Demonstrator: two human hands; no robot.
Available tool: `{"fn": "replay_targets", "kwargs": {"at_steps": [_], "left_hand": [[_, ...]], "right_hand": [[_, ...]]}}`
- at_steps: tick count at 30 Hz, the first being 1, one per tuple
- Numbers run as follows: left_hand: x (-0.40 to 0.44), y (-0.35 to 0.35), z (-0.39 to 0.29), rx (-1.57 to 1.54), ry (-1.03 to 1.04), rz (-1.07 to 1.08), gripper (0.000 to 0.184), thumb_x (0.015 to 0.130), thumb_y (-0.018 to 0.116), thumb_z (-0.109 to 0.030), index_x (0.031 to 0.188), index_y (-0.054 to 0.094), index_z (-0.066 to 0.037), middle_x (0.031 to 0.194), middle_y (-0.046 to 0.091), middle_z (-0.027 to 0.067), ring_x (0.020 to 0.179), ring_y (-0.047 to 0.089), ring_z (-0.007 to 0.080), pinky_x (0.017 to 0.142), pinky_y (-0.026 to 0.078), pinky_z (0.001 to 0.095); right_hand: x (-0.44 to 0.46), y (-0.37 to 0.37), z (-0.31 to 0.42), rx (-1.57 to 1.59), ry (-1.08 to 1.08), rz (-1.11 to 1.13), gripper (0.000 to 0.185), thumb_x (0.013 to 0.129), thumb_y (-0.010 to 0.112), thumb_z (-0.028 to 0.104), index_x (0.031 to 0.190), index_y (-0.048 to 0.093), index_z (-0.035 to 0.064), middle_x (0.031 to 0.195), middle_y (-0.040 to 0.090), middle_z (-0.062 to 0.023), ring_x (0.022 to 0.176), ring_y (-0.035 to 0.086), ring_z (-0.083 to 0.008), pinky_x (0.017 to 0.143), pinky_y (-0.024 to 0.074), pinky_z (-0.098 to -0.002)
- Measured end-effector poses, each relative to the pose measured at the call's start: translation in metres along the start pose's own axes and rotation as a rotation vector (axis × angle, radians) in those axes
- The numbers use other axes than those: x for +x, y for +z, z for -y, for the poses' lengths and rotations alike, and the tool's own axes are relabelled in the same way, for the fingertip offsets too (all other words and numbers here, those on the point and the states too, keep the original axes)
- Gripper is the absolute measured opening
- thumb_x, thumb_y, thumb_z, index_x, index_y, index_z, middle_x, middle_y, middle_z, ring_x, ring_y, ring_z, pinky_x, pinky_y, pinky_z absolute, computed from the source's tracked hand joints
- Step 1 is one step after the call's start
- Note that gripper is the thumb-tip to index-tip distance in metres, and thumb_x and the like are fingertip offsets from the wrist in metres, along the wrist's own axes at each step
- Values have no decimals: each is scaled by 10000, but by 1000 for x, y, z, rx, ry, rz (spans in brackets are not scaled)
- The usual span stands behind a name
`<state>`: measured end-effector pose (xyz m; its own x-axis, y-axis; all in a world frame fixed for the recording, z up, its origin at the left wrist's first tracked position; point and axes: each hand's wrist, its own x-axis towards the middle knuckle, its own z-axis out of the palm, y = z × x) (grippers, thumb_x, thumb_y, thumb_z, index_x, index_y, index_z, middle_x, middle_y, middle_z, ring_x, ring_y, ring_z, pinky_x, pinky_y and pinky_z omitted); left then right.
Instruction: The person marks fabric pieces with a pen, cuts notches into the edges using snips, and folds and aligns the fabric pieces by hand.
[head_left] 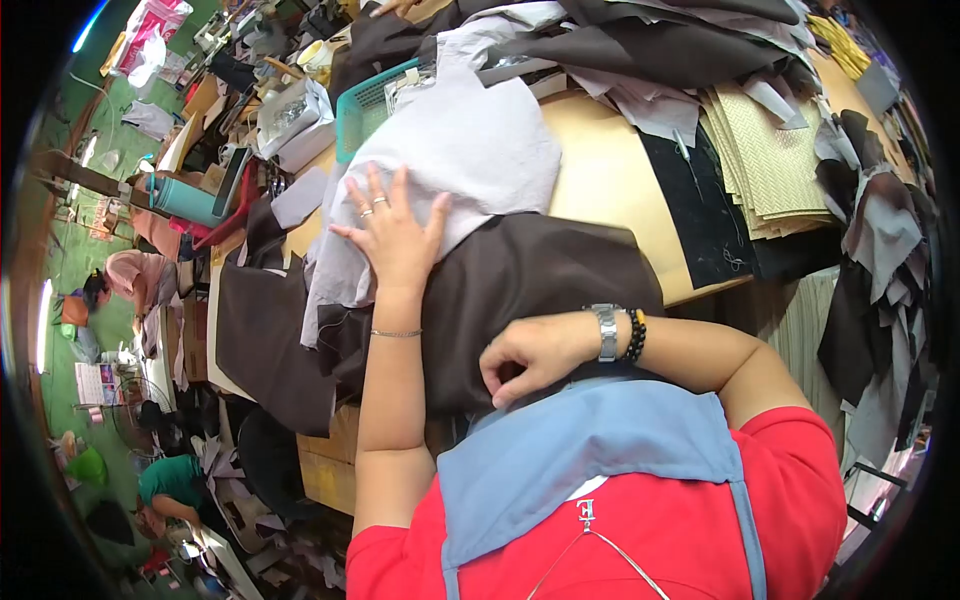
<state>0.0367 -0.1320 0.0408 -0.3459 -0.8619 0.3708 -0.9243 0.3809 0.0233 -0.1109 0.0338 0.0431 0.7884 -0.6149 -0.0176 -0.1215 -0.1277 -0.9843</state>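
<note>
My left hand (pixel 390 230) lies flat with fingers spread on a pale grey piece of fabric (pixel 470 140), and a ring shows on it. That piece has the lighter side up and overlaps a dark brown sheet of material (pixel 540 270) spread over the table's near edge. Close to my apron, my right hand (pixel 535 355) is curled over the brown sheet, thumb bent toward the fingers. Whatever those fingers hold, if anything, is hidden. A watch and a dark beaded bracelet are on the right wrist.
Beyond the fabric stands a teal plastic basket (pixel 365 110). More dark and grey pieces (pixel 660 60) are heaped at the back. To the right are a stack of cream textured sheets (pixel 770 170) and a pen-like tool (pixel 682 145) on black cloth. Other people work at far left.
</note>
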Motion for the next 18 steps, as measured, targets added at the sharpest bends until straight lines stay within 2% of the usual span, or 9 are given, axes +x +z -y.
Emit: {"fn": "replay_targets", "kwargs": {"at_steps": [2,4,5,6,8,11,14,17,18], "left_hand": [[5,7,14,-4,-69,6,822,877,510,-686,1493,389,-155,1588,263,183,1485,126,431,1041,69,795],[13,11,31,-62,-150,61,884,873,490,-711,1522,330,-132,1589,256,191,1488,114,430,1059,65,778],[18,12,35,-68,-187,94,904,868,543,-670,1536,284,-119,1586,248,203,1483,154,413,1076,75,760],[25,11,40,-115,-228,206,909,862,566,-649,1541,268,-123,1566,291,202,1463,214,401,1077,82,759],[37,7,49,-206,-303,431,925,851,612,-606,1552,237,-133,1525,375,198,1422,335,378,1078,96,757],[42,27,56,-104,-233,432,838,833,670,-525,1510,355,-145,1364,566,150,1281,522,328,1083,121,748],[28,91,64,11,-101,-268,642,846,674,-472,1386,539,-153,1189,666,112,1161,605,296,1083,150,739],[44,58,72,-115,-154,285,455,911,607,-443,1256,629,-147,1154,668,76,1125,614,260,1026,171,779],[45,50,69,-145,-153,250,422,931,584,-417,1237,622,-129,1142,663,101,1112,615,259,1040,208,732]], "right_hand": [[-5,-15,6,-23,-26,-208,221,872,730,245,895,673,34,799,695,-94,741,658,-180,677,517,-319],[-7,-32,-8,-241,-180,-557,207,861,736,222,846,647,36,769,660,-95,716,643,-196,663,514,-326],[-13,-42,-13,-383,-177,-681,189,863,729,207,865,652,33,790,662,-102,723,644,-203,665,513,-326],[-18,-50,-16,-364,-103,-761,188,874,723,204,904,659,31,792,666,-98,727,647,-190,669,510,-326],[-24,-61,-39,-185,-59,-836,195,896,712,216,936,664,31,796,675,-71,716,628,-152,668,500,-309],[-39,-69,-60,-139,95,-867,212,917,699,228,943,662,21,795,674,-44,726,607,-109,677,495,-284],[-45,-70,-83,96,149,-978,225,928,687,234,940,660,11,775,662,-33,729,585,-92,682,486,-257],[-42,-67,-76,-84,81,-1003,208,893,722,212,931,653,19,913,665,-65,762,614,-114,697,503,-250],[-41,-64,-69,-173,50,-1012,202,882,732,207,933,652,27,970,668,-76,785,624,-121,698,509,-251]]}}
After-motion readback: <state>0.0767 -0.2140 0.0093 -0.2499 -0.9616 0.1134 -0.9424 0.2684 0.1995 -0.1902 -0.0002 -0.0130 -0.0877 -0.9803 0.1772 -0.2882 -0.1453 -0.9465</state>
